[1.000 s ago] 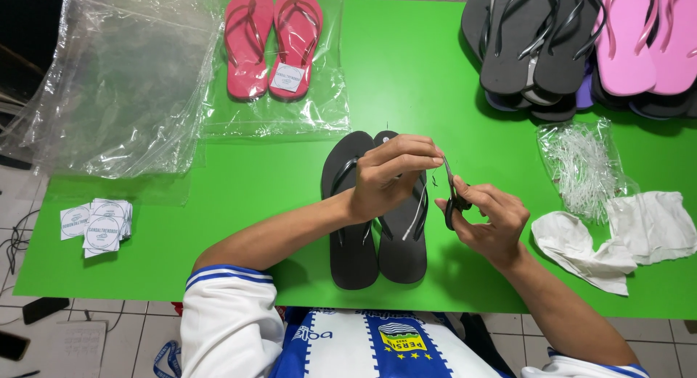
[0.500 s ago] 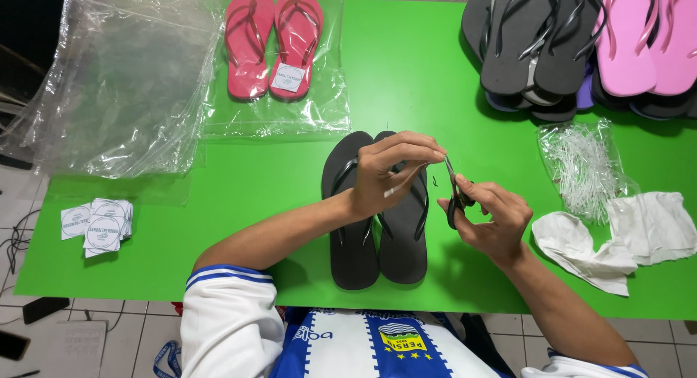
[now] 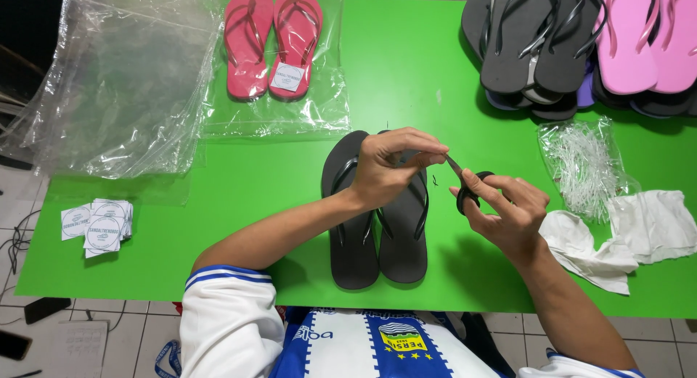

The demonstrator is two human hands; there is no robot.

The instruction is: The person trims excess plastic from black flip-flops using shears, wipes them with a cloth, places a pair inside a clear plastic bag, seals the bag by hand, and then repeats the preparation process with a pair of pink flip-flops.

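A pair of black flip-flops (image 3: 363, 255) lies side by side on the green table (image 3: 218, 204) in front of me. My left hand (image 3: 388, 167) hovers over their straps, with thumb and fingers pinched on something thin at their tips; it is too small to identify. My right hand (image 3: 508, 215) holds small black-handled scissors (image 3: 465, 186), whose blade tip points up-left and meets the left fingertips. A tiny dark curl of thread (image 3: 434, 181) shows just below the blade.
Red flip-flops in a clear bag (image 3: 272, 44) lie at the back. Clear bags (image 3: 123, 88) are piled at the left, round white labels (image 3: 98, 222) near the left edge. Dark flip-flops (image 3: 530, 44) and pink flip-flops (image 3: 646, 37) are stacked back right. A bag of white plastic ties (image 3: 581, 160) and white cloth (image 3: 632, 233) lie right.
Both hands have stayed almost in place. The scissors' tip remains at the left fingertips, with only a slight shift of the fingers.
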